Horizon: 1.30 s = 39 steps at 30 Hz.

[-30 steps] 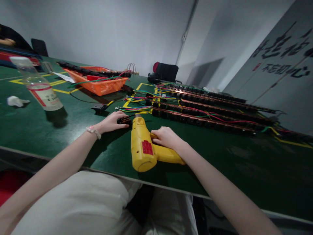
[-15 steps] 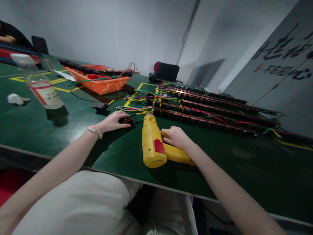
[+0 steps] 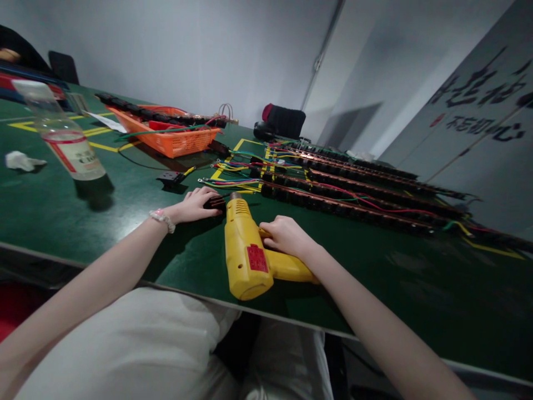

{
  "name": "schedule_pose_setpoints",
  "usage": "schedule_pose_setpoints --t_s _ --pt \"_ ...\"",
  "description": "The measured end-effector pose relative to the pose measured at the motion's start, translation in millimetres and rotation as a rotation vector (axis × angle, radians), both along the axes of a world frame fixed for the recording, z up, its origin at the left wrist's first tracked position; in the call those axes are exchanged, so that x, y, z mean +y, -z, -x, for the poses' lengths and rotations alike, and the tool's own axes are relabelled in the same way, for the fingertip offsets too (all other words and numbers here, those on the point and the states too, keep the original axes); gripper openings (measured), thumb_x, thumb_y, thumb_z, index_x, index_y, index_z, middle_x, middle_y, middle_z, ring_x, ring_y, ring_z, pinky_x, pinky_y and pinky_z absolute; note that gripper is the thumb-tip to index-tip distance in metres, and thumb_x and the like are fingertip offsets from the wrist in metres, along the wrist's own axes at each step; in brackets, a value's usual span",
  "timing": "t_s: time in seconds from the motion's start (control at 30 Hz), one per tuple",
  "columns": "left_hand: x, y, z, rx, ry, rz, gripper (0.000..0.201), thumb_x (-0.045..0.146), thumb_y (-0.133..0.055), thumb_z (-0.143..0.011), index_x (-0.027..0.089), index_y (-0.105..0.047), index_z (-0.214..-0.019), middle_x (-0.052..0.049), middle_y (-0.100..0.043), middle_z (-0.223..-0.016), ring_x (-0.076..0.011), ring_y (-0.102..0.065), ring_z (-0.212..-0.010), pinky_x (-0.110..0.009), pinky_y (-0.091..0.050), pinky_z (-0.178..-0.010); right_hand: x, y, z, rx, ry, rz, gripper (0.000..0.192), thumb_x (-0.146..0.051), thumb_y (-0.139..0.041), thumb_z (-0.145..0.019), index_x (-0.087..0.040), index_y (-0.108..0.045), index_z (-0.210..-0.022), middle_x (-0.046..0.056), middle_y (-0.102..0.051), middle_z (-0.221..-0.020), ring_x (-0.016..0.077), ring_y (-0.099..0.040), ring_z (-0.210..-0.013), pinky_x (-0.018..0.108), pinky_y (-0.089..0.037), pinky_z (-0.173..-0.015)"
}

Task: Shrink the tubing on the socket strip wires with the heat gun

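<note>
A yellow heat gun (image 3: pixel 245 250) with a red label is in my right hand (image 3: pixel 287 238), whose fingers wrap its handle. Its metal nozzle points away from me, close to a small black part (image 3: pixel 216 203) on the table. My left hand (image 3: pixel 195 206) grips that black part between thumb and fingers. A yellow wire (image 3: pixel 245 192) runs on from the part behind the nozzle. Farther left, a similar black block (image 3: pixel 171 178) with a short yellow lead lies by itself.
Long black strips with copper bars (image 3: pixel 345 203) and coloured wires stretch across the right of the green table (image 3: pixel 125 222). An orange basket (image 3: pixel 183 143) holds more strips. A clear bottle (image 3: pixel 70 141) and crumpled tissue (image 3: pixel 20 161) stand left. A person's arm (image 3: pixel 9 54) shows far left.
My right hand has moved the heat gun left and slightly toward me, bringing its nozzle nearer the black part. The left hand has kept its place on the part.
</note>
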<state>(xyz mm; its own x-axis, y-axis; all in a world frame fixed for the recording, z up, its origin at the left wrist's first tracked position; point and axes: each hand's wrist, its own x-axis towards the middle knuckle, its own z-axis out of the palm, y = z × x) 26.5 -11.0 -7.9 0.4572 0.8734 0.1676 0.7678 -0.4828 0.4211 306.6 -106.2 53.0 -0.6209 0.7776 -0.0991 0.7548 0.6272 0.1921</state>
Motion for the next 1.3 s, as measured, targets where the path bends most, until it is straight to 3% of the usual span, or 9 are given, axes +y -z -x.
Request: schedule_pose_setpoints --t_s 0.13,0.37,0.77,0.93,1.3 --pt "2.5 0.9 2.2 -0.02 -0.002 -0.003 0.068 0.064 -0.056 -0.069 0.022 -0.059 -0.124 -0.012 -0.053 -0.132 -0.0369 -0.044 -0.12 -0.053 -0.032 -0.103 1.2 0.6 7.5 0.015 -0.028 0.012 0.015 -0.028 -0.057 -0.09 -0.016 -0.065 -0.095 0.009 -0.073 -0.086 0.0209 -0.065 -0.081 0.029 -0.035 -0.075" --pt "0.3 -3.2 4.4 -0.008 0.01 0.008 0.07 0.061 -0.056 -0.071 0.02 -0.057 -0.127 -0.012 -0.053 -0.132 -0.0363 -0.045 -0.119 -0.051 -0.034 -0.103 4.1 3.5 3.8 0.015 -0.034 -0.005 0.019 -0.032 -0.054 -0.092 -0.017 -0.066 -0.095 0.009 -0.072 -0.086 0.0216 -0.065 -0.081 0.029 -0.034 -0.068" --pt "2.7 -5.3 10.3 -0.039 0.108 -0.019 0.064 0.061 -0.053 -0.075 0.02 -0.063 -0.123 -0.012 -0.057 -0.129 -0.0326 -0.049 -0.116 -0.047 -0.036 -0.104 3.5 2.1 3.4 -0.009 -0.013 -0.005 0.019 -0.032 -0.053 -0.092 -0.018 -0.065 -0.096 0.009 -0.072 -0.085 0.0207 -0.064 -0.08 0.028 -0.033 -0.066" --pt "-0.2 -7.9 10.8 -0.076 0.081 -0.006 0.068 0.064 -0.056 -0.072 0.017 -0.065 -0.121 -0.013 -0.058 -0.127 -0.0338 -0.048 -0.116 -0.046 -0.036 -0.105 4.8 3.2 2.8 -0.001 -0.028 0.008 0.019 -0.032 -0.054 -0.092 -0.017 -0.065 -0.095 0.008 -0.072 -0.084 0.0209 -0.064 -0.082 0.028 -0.033 -0.066" --pt "-1.9 -8.3 8.9 -0.078 0.075 -0.01 0.07 0.068 -0.054 -0.072 0.018 -0.064 -0.12 -0.012 -0.058 -0.126 -0.0318 -0.048 -0.117 -0.044 -0.036 -0.105 5.4 1.8 -37.4 -0.069 0.118 0.006 0.021 -0.032 -0.051 -0.093 -0.018 -0.064 -0.1 0.008 -0.071 -0.087 0.0204 -0.063 -0.08 0.028 -0.029 -0.063"
